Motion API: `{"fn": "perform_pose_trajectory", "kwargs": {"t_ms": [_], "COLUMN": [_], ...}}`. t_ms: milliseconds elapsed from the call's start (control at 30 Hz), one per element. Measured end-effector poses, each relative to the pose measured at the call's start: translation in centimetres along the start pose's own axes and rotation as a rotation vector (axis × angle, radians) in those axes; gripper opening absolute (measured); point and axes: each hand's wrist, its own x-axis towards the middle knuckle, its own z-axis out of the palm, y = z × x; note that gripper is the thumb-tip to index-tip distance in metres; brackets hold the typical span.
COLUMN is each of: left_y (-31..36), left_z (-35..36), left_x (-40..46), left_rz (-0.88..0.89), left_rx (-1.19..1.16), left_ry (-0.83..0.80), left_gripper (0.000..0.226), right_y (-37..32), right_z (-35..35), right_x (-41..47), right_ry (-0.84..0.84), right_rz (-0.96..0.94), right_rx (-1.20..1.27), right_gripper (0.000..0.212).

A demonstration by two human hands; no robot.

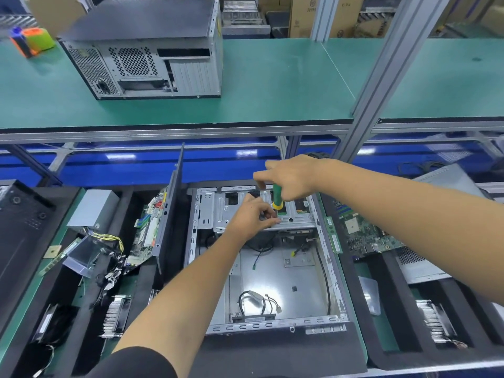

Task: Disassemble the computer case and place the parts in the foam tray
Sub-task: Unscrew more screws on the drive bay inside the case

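Note:
An open computer case [278, 279] lies flat in front of me, its metal floor bare except for loose cables. A silver drive cage [240, 211] spans its far end. My right hand [291, 177] grips a green-and-yellow screwdriver [277, 196], held upright with its tip down on the cage. My left hand [252, 216] pinches something small at the cage's front edge, right beside the screwdriver tip. A black foam tray [136, 285] on the left holds a motherboard [147, 227], a power supply [92, 208], a heatsink [116, 315] and tangled wires.
A second foam tray [403, 317] on the right holds a motherboard [365, 233], a RAM stick [334, 236] and a heatsink [439, 323]. A removed side panel [170, 205] stands upright left of the case. Another computer case [147, 50] sits on the green shelf above.

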Motion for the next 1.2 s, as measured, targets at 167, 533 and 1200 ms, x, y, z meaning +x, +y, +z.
{"fn": "perform_pose_trajectory", "kwargs": {"t_ms": [167, 533, 1200], "left_y": [0.0, 0.3, 0.2], "left_z": [0.0, -0.2, -0.5], "left_x": [0.0, -0.1, -0.2], "left_rz": [-0.004, -0.020, -0.015], "left_rx": [0.005, 0.019, -0.047], "left_ry": [-0.005, -0.022, -0.015], "left_gripper": [0.020, 0.019, 0.010], "right_y": [-0.1, -0.6, 1.4], "right_z": [0.2, 0.4, 1.5], "right_x": [-0.1, 0.4, 0.3], "right_ry": [0.050, 0.066, 0.104], "right_rz": [0.040, 0.086, 0.014], "right_rx": [-0.085, -0.242, 0.236], "right_gripper": [0.016, 0.027, 0.014]}}
